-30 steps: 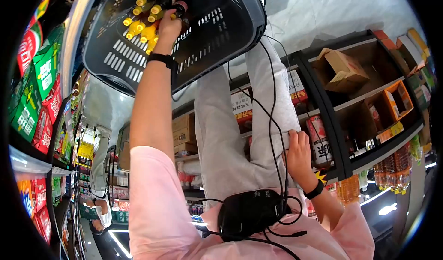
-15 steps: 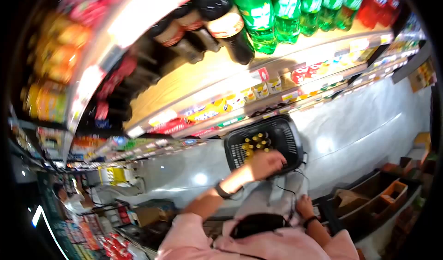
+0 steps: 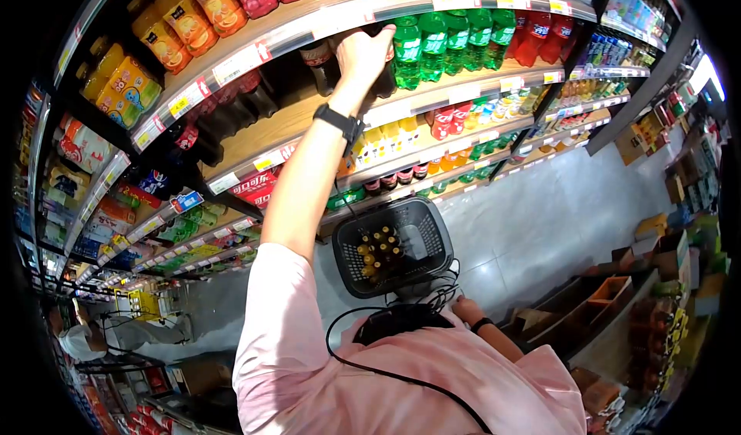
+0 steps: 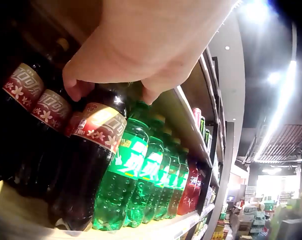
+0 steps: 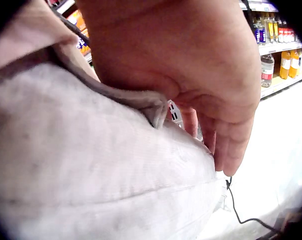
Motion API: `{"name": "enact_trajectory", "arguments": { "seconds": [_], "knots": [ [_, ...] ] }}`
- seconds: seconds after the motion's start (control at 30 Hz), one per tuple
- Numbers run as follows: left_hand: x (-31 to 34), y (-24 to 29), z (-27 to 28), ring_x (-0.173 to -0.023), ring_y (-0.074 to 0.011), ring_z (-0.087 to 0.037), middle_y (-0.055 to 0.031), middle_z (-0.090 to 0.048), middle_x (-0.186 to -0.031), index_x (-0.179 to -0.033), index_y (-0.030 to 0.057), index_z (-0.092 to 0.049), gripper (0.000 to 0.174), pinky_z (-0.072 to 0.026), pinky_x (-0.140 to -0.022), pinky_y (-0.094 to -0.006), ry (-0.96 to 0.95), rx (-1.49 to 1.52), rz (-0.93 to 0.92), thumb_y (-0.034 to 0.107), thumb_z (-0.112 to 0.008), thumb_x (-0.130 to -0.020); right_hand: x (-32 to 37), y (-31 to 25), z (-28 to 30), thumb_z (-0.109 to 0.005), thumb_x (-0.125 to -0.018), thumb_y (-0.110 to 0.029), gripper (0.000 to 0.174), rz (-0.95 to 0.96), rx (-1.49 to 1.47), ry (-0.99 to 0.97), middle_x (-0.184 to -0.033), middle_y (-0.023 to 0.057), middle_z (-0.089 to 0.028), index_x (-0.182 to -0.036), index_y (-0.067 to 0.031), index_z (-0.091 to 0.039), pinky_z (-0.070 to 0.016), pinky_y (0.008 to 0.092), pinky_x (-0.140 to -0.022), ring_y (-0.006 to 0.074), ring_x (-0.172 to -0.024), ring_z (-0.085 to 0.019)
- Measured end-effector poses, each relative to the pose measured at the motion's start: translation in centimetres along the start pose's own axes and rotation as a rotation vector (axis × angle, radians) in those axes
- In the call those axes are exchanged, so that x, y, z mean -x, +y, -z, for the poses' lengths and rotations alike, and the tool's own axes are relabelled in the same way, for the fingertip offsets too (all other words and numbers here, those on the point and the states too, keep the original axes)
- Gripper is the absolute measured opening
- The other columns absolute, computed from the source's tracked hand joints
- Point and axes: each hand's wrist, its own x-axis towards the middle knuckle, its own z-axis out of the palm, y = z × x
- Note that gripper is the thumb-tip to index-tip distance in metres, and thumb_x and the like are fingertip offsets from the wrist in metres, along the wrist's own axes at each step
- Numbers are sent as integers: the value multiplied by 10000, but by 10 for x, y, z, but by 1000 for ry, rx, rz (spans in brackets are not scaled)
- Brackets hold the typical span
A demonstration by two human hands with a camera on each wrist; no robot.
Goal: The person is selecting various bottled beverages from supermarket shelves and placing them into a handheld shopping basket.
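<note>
At the shelf (image 3: pixel 455 76), the left hand (image 3: pixel 363 57) has its thumb and fingers around the neck of a dark cola bottle (image 3: pixel 384 81). From the left wrist view, the hand (image 4: pixel 136 45) comes down over the top of this upright bottle (image 4: pixel 93 155), hiding its cap. A green bottle (image 4: pixel 118 185) stands right beside it, and other red-labelled cola bottles (image 4: pixel 23 95) are on its other side. Low by the body, the right hand (image 3: pixel 467 310) holds nothing visible; in the right wrist view this hand (image 5: pixel 191 65) rests on the pale trouser leg (image 5: pixel 106 165), fingers hanging down.
A dark basket (image 3: pixel 441 238) with several yellow-capped bottles (image 3: pixel 369 259) is on the floor below the shelves. Orange drinks (image 3: pixel 185 30) fill the upper shelf edge. Cables (image 3: pixel 347 311) lie across the lap. Boxes (image 3: pixel 540 319) are at the right; another person (image 3: pixel 81 338) is at far left.
The left hand has left the basket and risen to the cola bottles on the shelf. The head view has tilted up towards the shelves. The right hand remains low by the leg.
</note>
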Motion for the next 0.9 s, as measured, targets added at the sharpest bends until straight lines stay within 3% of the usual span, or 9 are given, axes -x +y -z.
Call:
{"name": "enact_trajectory", "arguments": {
  "seconds": [0.07, 0.13, 0.2, 0.33, 0.47, 0.67, 0.73, 0.8, 0.9],
  "knots": [
    [-7, 16, 8, -858, -386, -722, -260, -717, -795, -785, -63, -730, 633, -533, -839, -431, -169, -13, 100, 570, -716, -813, 20, -8, 12, -435, -912, -267, 497, -81, -89, 2, -1223, 298, -649, -1303, 5, -576, -482, 499, -1005, 444, -1168, -616],
    [-38, -31, -30, -1023, -388, -682, -176, -735, -1066, -1099, 85, -729, 457, -513, -925, -426, 52, -92, -47, 485, -638, -897, 27, -6, 12, -454, -915, -303, 471, -25, -131, 45, -1157, 321, -662, -1231, 9, -613, -478, 526, -978, 471, -1116, -624],
    [-42, -28, -20, -1171, -399, -617, -207, -649, -1286, -1304, 104, -627, 535, -495, -962, -451, -84, -103, -64, 458, -632, -904, 35, -6, 11, -463, -910, -311, 479, -49, -143, 64, -1169, 314, -662, -1242, -2, -620, -479, 518, -982, 471, -1120, -623],
    [-38, -52, -8, -1134, -343, -638, -188, -689, -1213, -1279, 42, -638, 473, -467, -989, -393, 71, 104, -267, 318, -689, -899, 44, -3, 6, -493, -894, -318, 494, -103, -192, 82, -1195, 288, -665, -1263, -22, -638, -481, 488, -995, 456, -1147, -617],
    [-10, -94, 22, -926, -136, -643, -72, -721, -1016, -1149, -31, -667, 295, -501, -869, -295, 8, 614, -59, 171, -699, -937, 41, 2, 4, -521, -877, -324, 485, -88, -224, 72, -1186, 273, -676, -1216, -11, -669, -484, 471, -996, 441, -1158, -618],
    [70, -99, 70, -1022, -149, -612, -61, -651, -1126, -1242, -3, -631, 338, -458, -981, -289, 304, 340, -229, 172, -697, -961, 27, -1, 20, -528, -829, -316, 474, -139, -236, -165, -1275, 211, -659, -1180, -58, -715, -485, 435, -1035, 387, -1210, -610],
    [106, -84, 89, -1059, -158, -604, -73, -613, -1176, -1256, -1, -612, 353, -476, -966, -315, 270, 716, -125, 169, -692, -957, 13, 11, 12, -550, -834, -319, 448, -189, -307, -195, -1241, 210, -675, -1158, -65, -726, -490, 445, -1010, 397, -1175, -620],
    [132, -80, 113, -1079, -150, -601, -80, -632, -1193, -1308, -10, -565, 386, -465, -987, -308, 286, 637, -162, 164, -663, -977, -2, 27, 17, -557, -862, -336, 419, 186, -224, -93, -1206, 215, -686, -1116, -52, -732, -502, 469, -952, 418, -1126, -628],
    [160, -61, 145, -1056, -141, -611, -74, -656, -1159, -1282, 5, -594, 331, -466, -978, -301, 128, 792, -92, 182, -625, -1004, -74, 62, 38, -573, -936, -339, 404, 319, 154, 61, -1144, 207, -705, -1189, -47, -692, -514, 457, -956, 411, -1061, -655]
  ]
}}
